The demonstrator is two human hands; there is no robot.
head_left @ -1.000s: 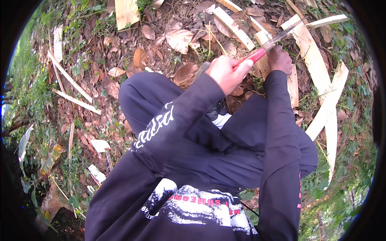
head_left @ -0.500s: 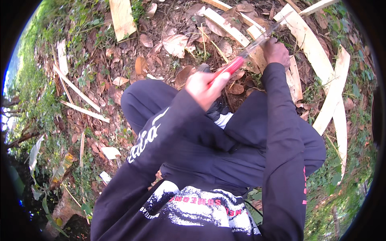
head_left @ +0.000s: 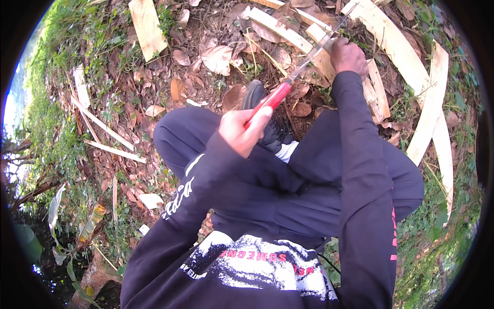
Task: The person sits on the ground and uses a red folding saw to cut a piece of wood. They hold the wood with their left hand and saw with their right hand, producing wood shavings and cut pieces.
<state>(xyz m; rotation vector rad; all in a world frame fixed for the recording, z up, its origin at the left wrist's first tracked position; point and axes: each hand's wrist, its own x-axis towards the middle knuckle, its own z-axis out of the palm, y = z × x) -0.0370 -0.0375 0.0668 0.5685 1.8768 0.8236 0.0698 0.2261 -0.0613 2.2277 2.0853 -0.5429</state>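
My left hand [head_left: 243, 129] is closed round the red handle of a hand saw [head_left: 279, 95]. Its long, narrow metal blade slants up and to the right, across a short piece of wood [head_left: 324, 66]. My right hand [head_left: 350, 57] is closed on that wood just right of the blade, its fingertips mostly hidden. The blade appears to touch the wood, though its teeth are too small to make out. My dark shoe [head_left: 253, 95] is just beyond the left hand, between my bent legs.
Long pale wooden strips [head_left: 399, 49] lie at the far right, some crossing. Another board [head_left: 147, 30] is at the far left, with thin strips [head_left: 116, 150] nearer. Dry leaves [head_left: 218, 57] and green plants cover the brown ground.
My left hand has drawn the saw back toward me and to the left. The right hand stays on the wood, and the whole view has shifted slightly.
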